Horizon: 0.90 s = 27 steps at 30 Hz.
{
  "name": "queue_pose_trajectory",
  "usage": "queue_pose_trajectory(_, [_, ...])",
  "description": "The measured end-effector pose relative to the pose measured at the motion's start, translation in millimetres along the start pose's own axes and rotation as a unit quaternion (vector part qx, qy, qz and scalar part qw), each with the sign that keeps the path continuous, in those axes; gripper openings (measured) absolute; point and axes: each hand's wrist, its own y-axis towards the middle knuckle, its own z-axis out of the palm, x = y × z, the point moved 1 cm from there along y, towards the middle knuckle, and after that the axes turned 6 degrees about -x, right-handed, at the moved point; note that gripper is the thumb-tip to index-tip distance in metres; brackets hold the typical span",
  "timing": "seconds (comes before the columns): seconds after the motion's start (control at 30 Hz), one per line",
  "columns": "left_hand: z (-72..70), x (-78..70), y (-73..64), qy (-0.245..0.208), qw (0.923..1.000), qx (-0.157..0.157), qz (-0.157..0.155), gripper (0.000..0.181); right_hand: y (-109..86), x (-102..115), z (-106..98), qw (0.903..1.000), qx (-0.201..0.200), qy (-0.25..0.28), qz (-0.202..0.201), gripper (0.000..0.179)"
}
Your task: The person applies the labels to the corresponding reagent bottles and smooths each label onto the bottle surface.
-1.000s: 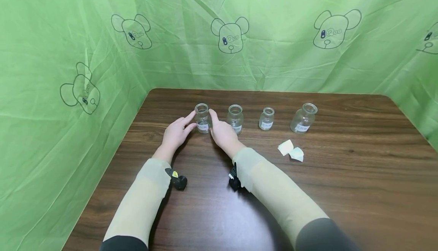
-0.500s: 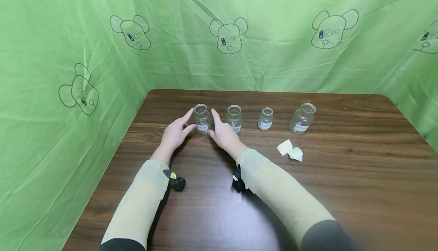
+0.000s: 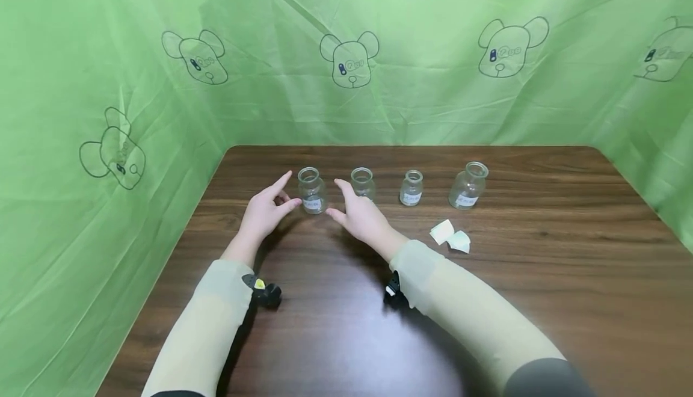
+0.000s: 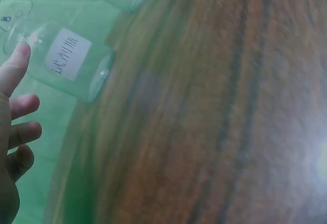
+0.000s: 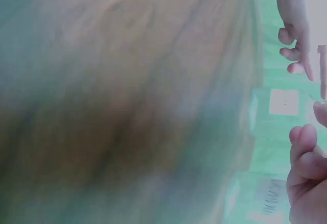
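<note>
The leftmost glass jar (image 3: 312,189) stands upright on the table, a white handwritten label low on its front. My left hand (image 3: 263,209) is just left of it, index finger and thumb extended, a small gap between them and the glass. On the other side, my right hand (image 3: 366,219) stands off from that jar, thumb and index finger spread. It partly covers the second jar (image 3: 363,178) and its label. In the left wrist view, my thumb (image 4: 19,60) overlaps the neck of a labelled jar (image 4: 43,63). Neither hand holds anything.
Further right in the row stand a smaller labelled jar (image 3: 411,188) and a wide labelled jar (image 3: 468,186). Two pale paper pieces (image 3: 450,236) lie in front of them. Green cloth (image 3: 422,102) printed with bear heads hangs behind and beside the wooden table (image 3: 541,276).
Both hands have drawn away from the leftmost jar, left hand leftward and right hand rightward. The jar stays in its row. The head view has shifted slightly.
</note>
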Motion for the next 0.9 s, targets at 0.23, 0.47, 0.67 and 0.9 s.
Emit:
queue_pose_trajectory(0.23, [-16.0, -5.2, 1.5, -0.003, 0.9998, -0.02, 0.009, 0.064, -4.5, 1, -27, 0.9998, -0.014, -0.005, -0.011, 0.066])
queue_pose_trajectory(0.47, [-33.8, -14.4, 8.4, 0.015, 0.9987, -0.044, 0.02, 0.063, -8.1, -12, -55, 0.9987, -0.044, -0.027, 0.002, 0.061])
queue_pose_trajectory(0.67, [-39.9, -13.4, 10.6, 0.033, 0.9984, -0.04, 0.021, 0.063, -13.6, -32, -86, 0.9948, -0.046, -0.065, 0.064, 0.066])
queue_pose_trajectory(0.9, [-47.9, -10.9, 10.0, 0.04, 0.9987, -0.031, 0.01, 0.063, -17.2, -62, -125, 0.987, -0.064, -0.112, 0.095, 0.066])
